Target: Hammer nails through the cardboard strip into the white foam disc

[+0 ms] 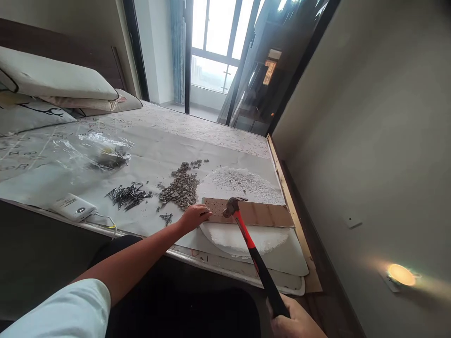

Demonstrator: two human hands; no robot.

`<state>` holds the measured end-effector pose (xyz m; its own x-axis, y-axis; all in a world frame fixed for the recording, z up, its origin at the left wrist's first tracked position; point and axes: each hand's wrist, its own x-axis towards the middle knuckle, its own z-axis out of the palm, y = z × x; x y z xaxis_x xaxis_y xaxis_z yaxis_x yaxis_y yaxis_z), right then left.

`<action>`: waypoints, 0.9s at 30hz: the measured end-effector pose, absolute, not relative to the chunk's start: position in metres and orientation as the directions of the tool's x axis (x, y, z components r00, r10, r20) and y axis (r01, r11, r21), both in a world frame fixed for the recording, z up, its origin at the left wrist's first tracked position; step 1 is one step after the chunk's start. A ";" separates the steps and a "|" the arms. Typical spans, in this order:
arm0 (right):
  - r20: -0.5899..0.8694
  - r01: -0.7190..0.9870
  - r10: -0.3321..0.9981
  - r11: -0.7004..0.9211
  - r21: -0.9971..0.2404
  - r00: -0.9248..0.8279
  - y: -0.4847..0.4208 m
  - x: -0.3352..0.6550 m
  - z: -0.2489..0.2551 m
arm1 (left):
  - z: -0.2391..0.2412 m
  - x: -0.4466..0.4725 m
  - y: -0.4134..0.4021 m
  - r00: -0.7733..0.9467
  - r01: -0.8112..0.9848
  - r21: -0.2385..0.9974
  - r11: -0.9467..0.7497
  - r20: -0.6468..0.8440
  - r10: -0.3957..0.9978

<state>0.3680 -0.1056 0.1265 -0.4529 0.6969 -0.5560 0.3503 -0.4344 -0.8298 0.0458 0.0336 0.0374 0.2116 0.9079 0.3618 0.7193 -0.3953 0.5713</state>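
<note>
Hammer [252, 251] clenched low on its handle in right hand [299, 324], head over board [262, 214]; left hand [192, 217] presses board's end to steady it, grasp unclear.

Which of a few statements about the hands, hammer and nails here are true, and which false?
The right hand grips the hammer by its black handle end. True.
The left hand grips the hammer too. False: it touches the brown board's left end.
The nails lie in a loose pile left of the board. True.
The hammer's handle is all blue. False: it is red and black.
</note>
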 end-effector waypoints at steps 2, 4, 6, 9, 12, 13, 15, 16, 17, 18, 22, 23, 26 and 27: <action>-0.557 0.346 0.696 -0.439 -0.829 -0.452 -0.107 0.366 0.130 | 0.037 0.046 0.034 0.276 0.752 0.480 -0.451 0.392 0.877; -0.567 0.350 0.692 -0.447 -0.823 -0.447 -0.108 0.364 0.133 | 0.037 0.047 0.034 0.327 0.771 0.397 -0.498 0.424 0.844; -0.575 0.357 0.690 -0.453 -0.817 -0.440 -0.110 0.361 0.136 | 0.038 0.049 0.033 0.368 0.782 0.323 -0.534 0.452 0.812; -0.587 0.359 0.682 -0.467 -0.808 -0.436 -0.113 0.355 0.142 | 0.039 0.049 0.032 0.393 0.793 0.262 -0.550 0.471 0.790; -0.602 0.348 0.666 -0.492 -0.798 -0.440 -0.116 0.349 0.149 | 0.039 0.048 0.032 0.384 0.791 0.273 -0.547 0.475 0.792; -0.607 0.345 0.662 -0.500 -0.794 -0.439 -0.117 0.347 0.151 | 0.039 0.047 0.032 0.380 0.790 0.281 -0.545 0.474 0.795; -0.617 0.347 0.660 -0.510 -0.787 -0.428 -0.120 0.345 0.153 | 0.040 0.045 0.032 0.382 0.787 0.286 -0.547 0.470 0.796; -0.618 0.350 0.666 -0.510 -0.786 -0.418 -0.121 0.345 0.153 | 0.040 0.045 0.033 0.387 0.785 0.286 -0.550 0.467 0.795; -0.616 0.354 0.671 -0.505 -0.787 -0.413 -0.122 0.344 0.152 | 0.040 0.044 0.034 0.392 0.781 0.289 -0.553 0.463 0.795; -0.610 0.356 0.676 -0.497 -0.792 -0.413 -0.123 0.345 0.150 | 0.040 0.044 0.035 0.393 0.779 0.295 -0.554 0.458 0.797; -0.608 0.357 0.671 -0.493 -0.793 -0.424 -0.125 0.346 0.141 | 0.037 0.043 0.043 0.355 0.794 0.327 -0.513 0.435 0.827; -0.612 0.357 0.669 -0.497 -0.791 -0.423 -0.125 0.347 0.139 | 0.036 0.042 0.045 0.350 0.799 0.326 -0.505 0.431 0.832; -0.605 0.347 0.675 -0.496 -0.796 -0.423 -0.125 0.348 0.137 | 0.034 0.041 0.048 0.362 0.805 0.308 -0.507 0.423 0.831; -0.601 0.342 0.678 -0.494 -0.799 -0.424 -0.125 0.348 0.137 | 0.033 0.041 0.049 0.370 0.805 0.299 -0.512 0.422 0.828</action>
